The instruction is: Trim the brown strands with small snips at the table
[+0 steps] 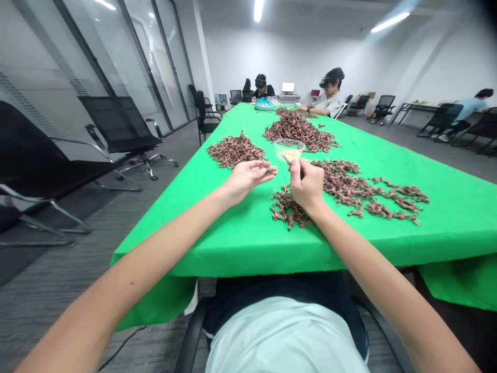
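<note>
My left hand (pixel 252 177) is turned palm up over the table, its fingers slightly curled. A small brown piece shows at its fingertips, too small to make out well. To its right, my right hand (pixel 308 182) is closed in a fist with the thumb on top, around a small metal tool (pixel 286 159). The tool's tip points to a clear plastic bowl (pixel 278 150) holding pale yellow bits (pixel 292 154). Below the right hand lies a small heap of knobbly brown dried pieces (pixel 289 210); a wider spread of them (pixel 345 181) lies to its right.
A green cloth (pixel 217 233) covers the long table. Brown heaps lie at left (pixel 235 149) and farther back (pixel 298 132). A blue plastic bag (pixel 264 104) stands at the far end, with two people seated there. Office chairs (pixel 120 124) line the left side.
</note>
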A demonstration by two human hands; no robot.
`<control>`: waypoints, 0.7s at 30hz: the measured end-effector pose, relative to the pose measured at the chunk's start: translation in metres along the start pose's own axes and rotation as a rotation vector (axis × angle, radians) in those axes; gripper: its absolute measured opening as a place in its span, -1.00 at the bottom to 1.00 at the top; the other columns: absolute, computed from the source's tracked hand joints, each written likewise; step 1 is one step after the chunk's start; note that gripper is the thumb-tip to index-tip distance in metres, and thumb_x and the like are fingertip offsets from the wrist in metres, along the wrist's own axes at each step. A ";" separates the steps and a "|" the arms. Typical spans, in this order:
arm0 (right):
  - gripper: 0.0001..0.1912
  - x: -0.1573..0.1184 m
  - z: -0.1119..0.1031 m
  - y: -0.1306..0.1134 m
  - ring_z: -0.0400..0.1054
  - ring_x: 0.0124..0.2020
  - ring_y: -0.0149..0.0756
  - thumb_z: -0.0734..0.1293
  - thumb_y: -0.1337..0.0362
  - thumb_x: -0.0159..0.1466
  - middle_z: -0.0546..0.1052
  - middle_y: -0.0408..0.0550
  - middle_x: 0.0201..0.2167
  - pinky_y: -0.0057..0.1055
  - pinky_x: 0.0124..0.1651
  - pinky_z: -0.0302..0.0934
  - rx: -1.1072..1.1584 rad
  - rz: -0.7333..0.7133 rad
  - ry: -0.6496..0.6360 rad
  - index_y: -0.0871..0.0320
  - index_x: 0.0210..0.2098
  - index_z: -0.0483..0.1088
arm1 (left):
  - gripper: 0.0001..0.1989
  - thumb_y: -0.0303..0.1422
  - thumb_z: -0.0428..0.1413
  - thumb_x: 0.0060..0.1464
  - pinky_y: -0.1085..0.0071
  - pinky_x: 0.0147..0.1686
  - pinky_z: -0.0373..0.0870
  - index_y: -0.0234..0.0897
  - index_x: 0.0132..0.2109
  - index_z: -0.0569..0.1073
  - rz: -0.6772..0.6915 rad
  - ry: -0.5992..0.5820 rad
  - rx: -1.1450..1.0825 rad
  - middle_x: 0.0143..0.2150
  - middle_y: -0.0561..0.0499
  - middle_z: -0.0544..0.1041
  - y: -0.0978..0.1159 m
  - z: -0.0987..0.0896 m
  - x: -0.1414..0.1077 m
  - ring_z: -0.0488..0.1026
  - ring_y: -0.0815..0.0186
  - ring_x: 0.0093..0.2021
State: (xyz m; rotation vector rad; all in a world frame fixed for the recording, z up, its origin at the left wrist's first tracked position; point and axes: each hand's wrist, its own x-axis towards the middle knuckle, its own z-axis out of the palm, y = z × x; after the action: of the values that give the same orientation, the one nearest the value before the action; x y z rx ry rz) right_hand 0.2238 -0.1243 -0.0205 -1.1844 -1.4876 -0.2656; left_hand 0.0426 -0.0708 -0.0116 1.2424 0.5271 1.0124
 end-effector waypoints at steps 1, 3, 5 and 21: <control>-0.51 0.000 0.000 0.001 0.17 -0.60 -0.38 0.08 0.06 0.47 0.32 -0.15 -0.64 -0.35 -0.41 -0.04 0.004 0.014 -0.003 0.10 -0.52 0.30 | -0.87 -0.59 0.23 0.11 0.11 0.27 0.39 -0.43 -0.16 0.53 -0.031 0.065 0.034 -0.11 -0.21 0.66 -0.003 -0.004 0.003 0.62 0.20 -0.03; -0.49 0.001 0.000 0.002 0.15 -0.61 -0.38 0.07 0.05 0.47 0.29 -0.16 -0.67 -0.34 -0.42 -0.05 0.006 0.037 -0.007 0.09 -0.54 0.30 | -0.90 -0.60 0.23 0.09 0.12 0.21 0.46 -0.42 -0.22 0.53 -0.055 0.177 0.099 -0.20 -0.18 0.66 -0.007 -0.011 0.007 0.63 0.21 -0.11; -0.49 0.001 0.000 0.003 0.16 -0.61 -0.37 0.08 0.03 0.47 0.30 -0.16 -0.66 -0.34 -0.42 -0.04 0.007 0.036 -0.014 0.09 -0.54 0.31 | -0.91 -0.55 0.28 0.07 0.12 0.15 0.51 -0.39 -0.24 0.53 -0.037 0.226 0.152 -0.22 -0.18 0.66 -0.009 -0.016 0.010 0.64 0.19 -0.15; -0.52 0.004 -0.003 0.012 0.22 -0.57 -0.36 0.12 0.03 0.46 0.33 -0.16 -0.64 -0.34 -0.37 0.07 0.122 0.042 -0.038 0.09 -0.52 0.31 | -0.65 -0.31 0.45 -0.19 0.11 -0.09 0.38 -0.31 -0.25 0.53 0.036 0.502 0.711 -0.32 -0.14 0.57 0.009 -0.082 0.073 0.49 0.14 -0.26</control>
State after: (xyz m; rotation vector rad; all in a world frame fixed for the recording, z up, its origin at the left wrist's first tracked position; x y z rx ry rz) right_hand 0.2357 -0.1193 -0.0217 -1.1267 -1.4888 -0.1233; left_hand 0.0094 0.0345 -0.0128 1.6137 1.3425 1.2212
